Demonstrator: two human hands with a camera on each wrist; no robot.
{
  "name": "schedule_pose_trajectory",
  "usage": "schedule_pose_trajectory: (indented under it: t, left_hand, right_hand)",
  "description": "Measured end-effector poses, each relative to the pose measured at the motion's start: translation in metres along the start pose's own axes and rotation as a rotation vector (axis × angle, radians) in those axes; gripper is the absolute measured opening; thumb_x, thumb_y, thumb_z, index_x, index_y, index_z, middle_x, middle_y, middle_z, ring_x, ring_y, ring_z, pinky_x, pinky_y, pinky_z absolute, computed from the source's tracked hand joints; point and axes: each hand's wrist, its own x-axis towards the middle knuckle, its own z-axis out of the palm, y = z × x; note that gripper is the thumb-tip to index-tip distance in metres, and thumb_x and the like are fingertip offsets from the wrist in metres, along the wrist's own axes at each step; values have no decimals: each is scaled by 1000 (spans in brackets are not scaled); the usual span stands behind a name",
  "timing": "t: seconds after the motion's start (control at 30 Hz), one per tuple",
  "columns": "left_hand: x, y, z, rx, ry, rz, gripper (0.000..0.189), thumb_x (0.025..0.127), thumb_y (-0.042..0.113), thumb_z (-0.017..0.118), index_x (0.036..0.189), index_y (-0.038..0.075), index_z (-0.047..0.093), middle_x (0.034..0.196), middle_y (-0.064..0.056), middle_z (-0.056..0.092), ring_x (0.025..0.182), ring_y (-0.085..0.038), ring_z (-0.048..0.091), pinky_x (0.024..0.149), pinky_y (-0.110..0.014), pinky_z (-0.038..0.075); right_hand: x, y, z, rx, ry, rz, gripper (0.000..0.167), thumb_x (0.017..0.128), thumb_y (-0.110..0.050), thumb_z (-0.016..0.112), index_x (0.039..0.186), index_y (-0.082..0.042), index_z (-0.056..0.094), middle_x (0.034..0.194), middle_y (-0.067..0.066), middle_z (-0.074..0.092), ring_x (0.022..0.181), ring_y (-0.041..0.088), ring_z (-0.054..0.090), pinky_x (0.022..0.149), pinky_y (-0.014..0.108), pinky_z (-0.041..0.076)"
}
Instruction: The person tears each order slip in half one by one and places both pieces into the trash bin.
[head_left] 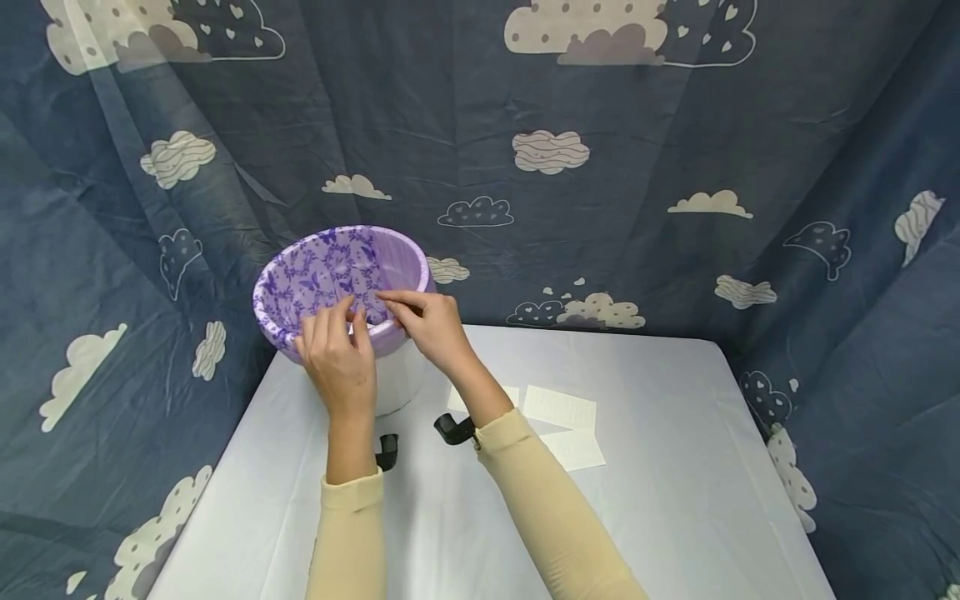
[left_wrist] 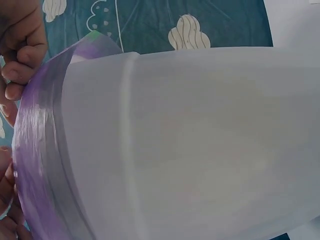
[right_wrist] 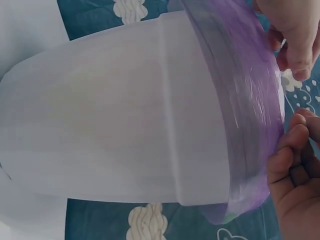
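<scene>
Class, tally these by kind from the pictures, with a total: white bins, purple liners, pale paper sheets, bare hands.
White bin: 1
Purple liner: 1
Pale paper sheets: 3 visible, one partly hidden
Bare hands: 2, the left hand and the right hand
Total: 7

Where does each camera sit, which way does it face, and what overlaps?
Head: on the head, facing forward and down at the white bin and purple liner; left hand, right hand and sleeves show.
Left wrist: on that wrist, facing the bin's side; both hands' fingers show at left.
Right wrist: on that wrist, facing the bin's side; both hands' fingers show at right.
Both wrist views share the bin, liner and patterned cloth.
</scene>
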Motion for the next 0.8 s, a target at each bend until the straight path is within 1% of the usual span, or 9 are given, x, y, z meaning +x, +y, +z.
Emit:
schedule_pose_trajectory:
  t: [0.13, 0.23, 0.3, 0.4, 0.5, 0.63, 0.8]
  left_hand:
    - [-6, 6, 2, -76, -1, 68, 22, 105, 16, 66, 115, -2, 76, 96, -21, 73, 87, -39, 58, 83, -46, 42]
    - [-12, 11, 6, -154, -15, 117, 19, 104, 10, 67, 113, -4, 75, 93, -21, 72, 85, -37, 57, 80, -42, 45]
    - [-19, 15, 9, -195, -37, 135, 17, 103, 7, 68, 113, -5, 74, 93, -21, 71, 84, -35, 59, 78, -39, 48]
    - [-30, 21, 14, -243, -78, 142, 16, 101, 2, 69, 114, -5, 74, 94, -20, 71, 84, -32, 63, 75, -36, 53]
    - [-42, 25, 20, -269, -126, 144, 17, 99, 0, 70, 116, -4, 73, 93, -18, 71, 82, -30, 65, 73, -37, 55]
    - [-55, 27, 30, -286, -199, 140, 20, 98, 0, 71, 118, -3, 73, 90, -15, 69, 77, -26, 64, 68, -37, 54]
    - [-73, 23, 43, -292, -318, 111, 23, 98, 1, 73, 120, -3, 72, 87, -13, 67, 71, -24, 61, 63, -35, 52]
  right_hand:
    - [-7, 2, -7, 46, 43, -13, 23, 106, -19, 66, 122, -14, 81, 75, 7, 71, 63, 6, 57, 56, 20, 45]
    - [-13, 5, -14, 72, 84, -23, 22, 106, -18, 66, 122, -13, 81, 73, 7, 69, 61, 8, 56, 56, 21, 45]
    - [-17, 9, -19, 84, 107, -16, 23, 106, -19, 66, 123, -13, 79, 73, 7, 67, 60, 9, 56, 57, 22, 45]
    - [-26, 17, -25, 93, 132, 5, 24, 106, -18, 66, 126, -12, 76, 72, 6, 67, 58, 10, 57, 56, 22, 47]
    - [-36, 27, -32, 95, 157, 19, 25, 107, -18, 65, 129, -11, 74, 71, 7, 68, 57, 10, 58, 56, 22, 48]
    - [-48, 40, -43, 102, 201, 40, 25, 106, -18, 66, 128, -11, 74, 71, 9, 67, 56, 11, 57, 56, 21, 47]
    - [-66, 57, -53, 101, 248, 121, 23, 105, -18, 68, 126, -13, 75, 72, 13, 67, 56, 11, 55, 55, 20, 43]
